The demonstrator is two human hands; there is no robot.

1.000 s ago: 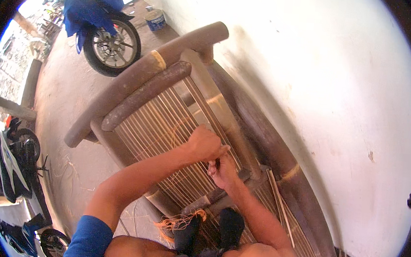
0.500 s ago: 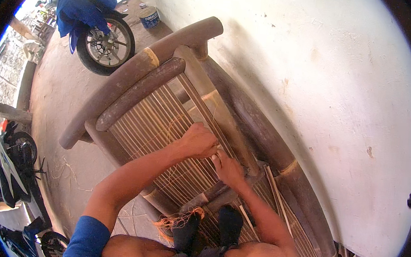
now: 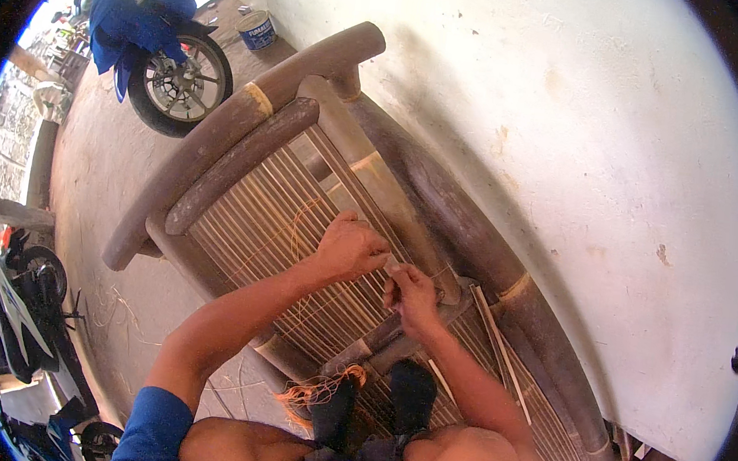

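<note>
Before me is a brown bamboo bench [image 3: 221,125] with thick round poles and a panel of thin bamboo slats [image 3: 255,195]. My left hand [image 3: 352,246] is closed low over the slats, near the panel's right side pole. Close to its right, my right hand [image 3: 414,296] is closed too, with thumb and fingers curled together. A small pale bit shows between the hands; what each one grips is hidden by the fingers. Thin orange strands [image 3: 300,225] loop over the slats beside my left hand. An orange tangle of strands [image 3: 321,393] lies by my foot.
A white wall [image 3: 598,188] runs along the right. Loose bamboo strips [image 3: 498,349] lie on the lower slats. A motorcycle with a blue cover [image 3: 144,9] and a blue can [image 3: 256,31] stand at the far left. Another motorcycle [image 3: 11,315] is at the left edge.
My right hand has turned, its fingers now curled more upright, and a small gap has opened between the hands. The whole view has shifted slightly.
</note>
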